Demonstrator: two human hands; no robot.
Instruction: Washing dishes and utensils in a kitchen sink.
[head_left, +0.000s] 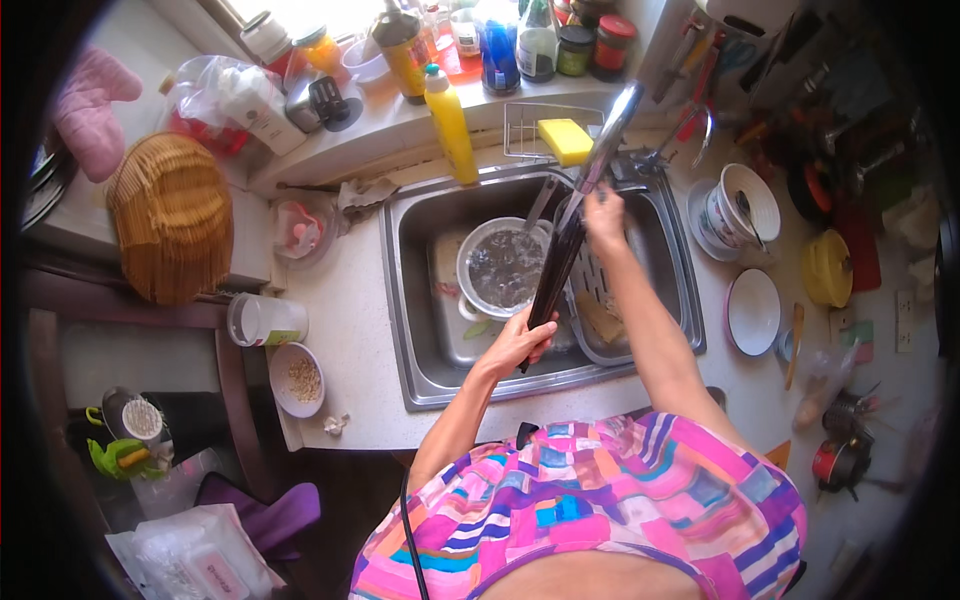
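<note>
My left hand (520, 342) is closed around the lower end of a long, narrow, shiny dark object (562, 259), whose exact kind I cannot tell. It slants over the divider of the double steel sink (397, 300), below the chrome faucet (611, 139). My right hand (604, 217) is beside its upper end, near the faucet; its fingers are partly hidden, so its grip is unclear. In the left basin a white pot (504, 266) holds rippling water. A slotted drain basket (637, 300) sits in the right basin, with a light brown piece (598, 316) in it.
Behind the sink stand a yellow squeeze bottle (452, 135) and a yellow sponge (566, 141) on a wire rack (517, 131). Left are a bowl of pale bits (298, 380) and a clear plastic container (262, 320). Right are stacked bowls (750, 202) and a white bowl (753, 311).
</note>
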